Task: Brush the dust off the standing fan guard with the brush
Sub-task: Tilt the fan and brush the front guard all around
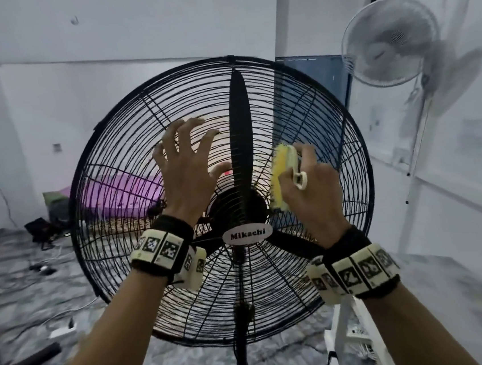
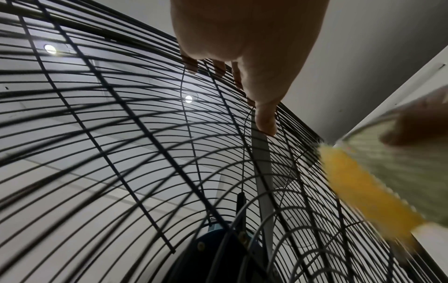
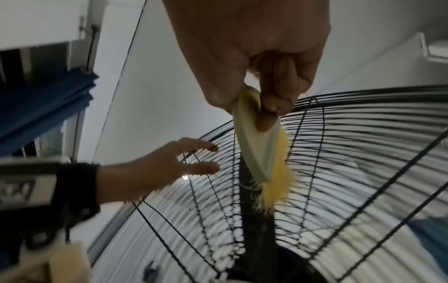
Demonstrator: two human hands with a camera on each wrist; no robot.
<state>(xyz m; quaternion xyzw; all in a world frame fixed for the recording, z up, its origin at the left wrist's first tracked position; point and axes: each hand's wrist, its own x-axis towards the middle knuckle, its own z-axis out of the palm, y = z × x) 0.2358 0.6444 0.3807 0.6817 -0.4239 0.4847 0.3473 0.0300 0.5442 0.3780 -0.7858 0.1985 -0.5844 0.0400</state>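
Head view, and the big black fan guard (image 1: 132, 176) fills the middle of the picture, round wire cage on a dark pole, white "Mikachi" badge (image 1: 247, 234) at its hub. That badge is our landmark. Up and to the left of the badge, the left hand (image 1: 186, 170) is spread wide, fingers (image 1: 169, 136) straight and apart, tips on the wires; the left wrist camera shows the fingertips (image 2: 266, 126) touching the cage bars from the front. Nothing gripped there, it just rests against the guard.

Up and to the right of the badge, the right hand (image 1: 308, 187) is wrapped round the brush (image 1: 282, 175), pale green back, yellow bristles (image 3: 282, 172) turned toward the guard. From the right wrist view the thumb and fingers pinch the brush back and the bristles lie against the wires, just beside the dark blade (image 1: 240, 129) that stands straight up above the badge behind the cage. The brush is smeared with motion blur in the left wrist view.

Both wrists carry black bands with patterned marker blocks. Far up and right of the badge, a white fan (image 1: 392, 44) stands by the wall; left of the badge, behind the wires, a pink cover (image 1: 116, 192) lies low on the floor, cables scattered near it
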